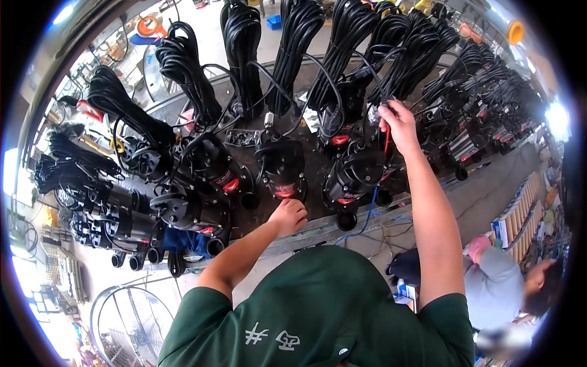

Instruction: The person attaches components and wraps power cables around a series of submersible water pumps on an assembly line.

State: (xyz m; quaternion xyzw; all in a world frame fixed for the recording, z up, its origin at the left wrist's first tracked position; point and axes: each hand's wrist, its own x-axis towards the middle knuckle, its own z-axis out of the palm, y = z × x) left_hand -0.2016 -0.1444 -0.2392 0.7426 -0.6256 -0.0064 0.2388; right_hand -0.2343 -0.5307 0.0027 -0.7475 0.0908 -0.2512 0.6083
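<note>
My left hand (290, 218) is closed, its fingers curled at the front foot of a black pump (281, 162) with a red label. Whatever its fingers close on is hidden. Farther right, my raised right hand (400, 127) pinches a slim red rod-like thing (386, 142), whose exact kind I cannot make out. Beside those fingertips is a small silvery piece (373, 115). Another black pump (354, 174) stands left of my right forearm, its round outlet (347, 220) facing me. A coiled black cable (342, 49) rises behind it.
Several more black pumps (211, 160) with tied cable bundles (241, 49) crowd the workbench (244, 225) on both sides. A tray of small parts (242, 137) lies among them. A blue cord (369, 214) hangs over the front edge. Lower left stands a fan (131, 321); lower right, another person (498, 287).
</note>
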